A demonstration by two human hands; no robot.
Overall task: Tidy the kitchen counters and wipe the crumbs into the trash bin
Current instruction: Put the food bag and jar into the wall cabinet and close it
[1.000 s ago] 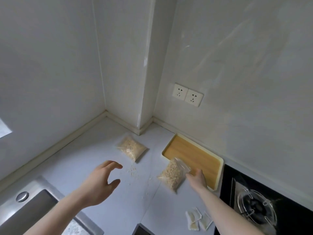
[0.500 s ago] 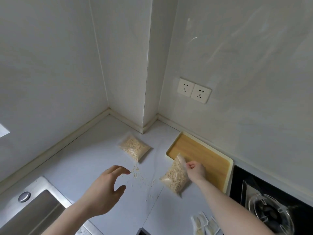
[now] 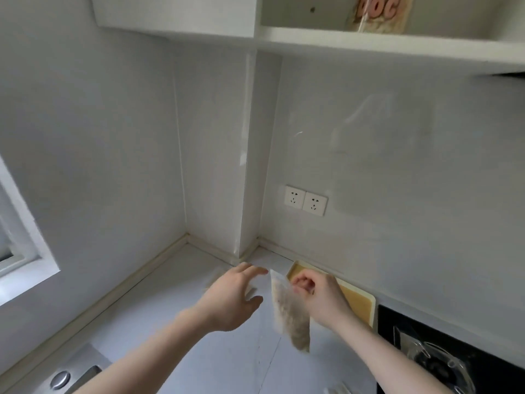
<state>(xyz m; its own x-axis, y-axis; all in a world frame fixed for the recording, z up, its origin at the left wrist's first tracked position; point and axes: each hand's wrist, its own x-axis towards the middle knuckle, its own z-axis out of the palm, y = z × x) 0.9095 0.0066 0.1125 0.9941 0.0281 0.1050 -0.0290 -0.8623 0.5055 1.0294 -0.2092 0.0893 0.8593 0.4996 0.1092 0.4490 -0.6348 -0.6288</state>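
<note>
Nearest the camera, both bare forearms reach fwd over the pale grey counter (image 3: pixel 159 302). At the bottom left edge sits the corner of a steel sink (image 3: pixel 82 365) w/ a round metal knob (image 3: pixel 60 379). At the bottom right is a black stove (image 3: pixel 454 362) w/ a burner ring, partly cut off by the frame edge.

The left hand (image 3: pixel 230 300) hovers above the counter, palm down, fingers straight-ish and spread, thumb apart; it holds nothing. Its fingertips point toward the bag's top edge, close to it; contact can't be told.

The right hand (image 3: pixel 318 297) has its fingers curled tight, pinching the upper edge of a clear plastic bag (image 3: pixel 287 308) of pale crumbly stuff. The bag hangs down from that pinch, up off the counter, betw. the two hands, contents sagging to the lower end. It's motion-blurred, so finer detail isn't readable.

Just behind the right hand lies a wooden tray (image 3: pixel 358 302) w/ a cream rim, flat on the counter against the right wall, next to the stove.

Further back the counter meets the walls at a corner w/ a boxed-in column. On the right wall is a double power socket (image 3: pixel 306 200). A window frame (image 3: pixel 25 251) shows at the left edge. Overhead, white cabinets (image 3: pixel 181 12) and an open shelf (image 3: pixel 369 44) holding a printed package (image 3: pixel 377 12), blurred.
</note>
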